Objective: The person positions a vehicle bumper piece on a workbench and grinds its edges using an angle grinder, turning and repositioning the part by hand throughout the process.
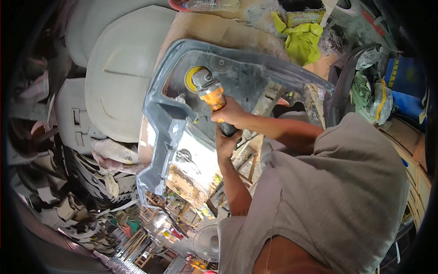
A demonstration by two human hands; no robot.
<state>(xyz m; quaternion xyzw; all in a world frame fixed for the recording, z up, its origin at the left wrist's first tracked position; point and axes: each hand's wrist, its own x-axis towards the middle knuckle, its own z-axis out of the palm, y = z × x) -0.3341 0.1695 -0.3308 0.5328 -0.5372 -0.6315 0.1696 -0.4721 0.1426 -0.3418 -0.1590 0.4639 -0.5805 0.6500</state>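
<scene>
1. Grey molded part (159, 121): big, curved, raised rim around a dark inner face. Sits in front of the person; cardboard (200, 25) shows beyond its far edge.
2. Pale rounded panel (123, 73): left of the molded part, overlapping another pale panel behind it.
3. Blue container (406, 77): far right, next to bundled clear and green plastic.
4. Angle grinder (212, 95): orange body, grey head, black rear end. Held over the molded part's inner face, near the rim's upper left.
5. Yellow-green glove (305, 43): crumpled, beyond the molded part, beside a paint-stained box.
6. Right hand (232, 112): fingers clamped round the grinder's orange body.
7. Left hand (226, 144): wrapped about the black rear end, just below the right; individual fingers partly hidden.
8. Yellow disc (189, 80): on the grinder's head, tilted; contact with the surface, cannot tell.
</scene>
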